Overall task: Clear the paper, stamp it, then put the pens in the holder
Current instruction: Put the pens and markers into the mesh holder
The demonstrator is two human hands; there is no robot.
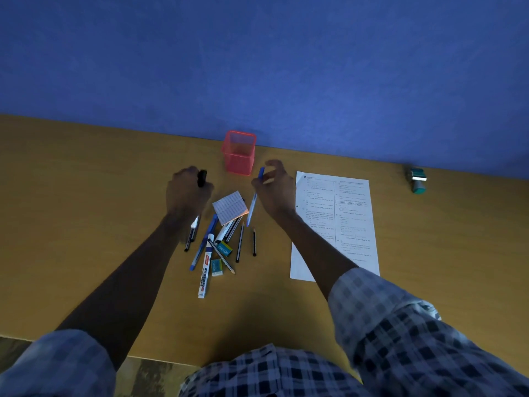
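Red mesh holder [240, 156], one; left hand [187, 193] grips one black pen [201, 178], right hand [274, 187] one blue pen [253, 203].

On the table [86, 196], the holder [239, 156] stands far against the wall, the heap of pens [217, 242] lies near it, the paper [343, 219] lies right of the heap, and the stamp [418, 181] sits far right.

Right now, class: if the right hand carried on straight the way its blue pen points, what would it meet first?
Most likely the red pen holder. The right hand tilts the blue pen up and away toward it, though depth is hard to judge.
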